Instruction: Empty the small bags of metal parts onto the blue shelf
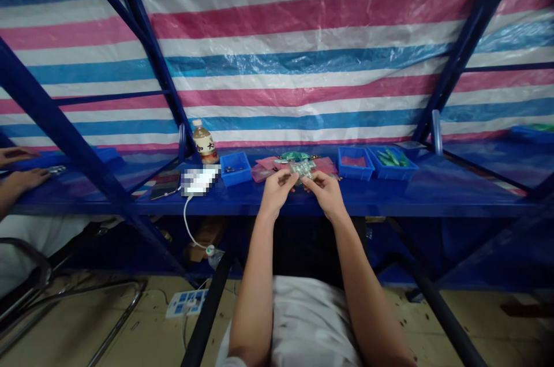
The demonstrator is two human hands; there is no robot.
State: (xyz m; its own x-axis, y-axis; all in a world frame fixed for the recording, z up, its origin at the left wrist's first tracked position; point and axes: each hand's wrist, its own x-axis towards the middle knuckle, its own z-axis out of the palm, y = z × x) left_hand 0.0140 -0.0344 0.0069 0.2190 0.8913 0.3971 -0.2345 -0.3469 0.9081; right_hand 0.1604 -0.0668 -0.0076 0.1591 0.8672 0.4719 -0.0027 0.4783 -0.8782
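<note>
A small clear plastic bag (303, 167) with greenish-silver contents is held between my two hands above the front of the blue table. My left hand (276, 189) pinches its left side with thumb and fingers. On its right side, my right hand (326, 189) has a similar pinch. What exactly lies inside the bag is too small to make out. Just behind my hands, pink plastic bags (264, 168) and a green plastic packet (294, 156) lie in a pile on the table.
Left of the pile stand a blue bin (235, 169) with small parts, a pixelated bright device (199, 180) on a white cable and a drink bottle (204, 142). To the right are bins with pink bags (354, 161) and green packets (392, 158). Another person's hands (26, 176) are far left.
</note>
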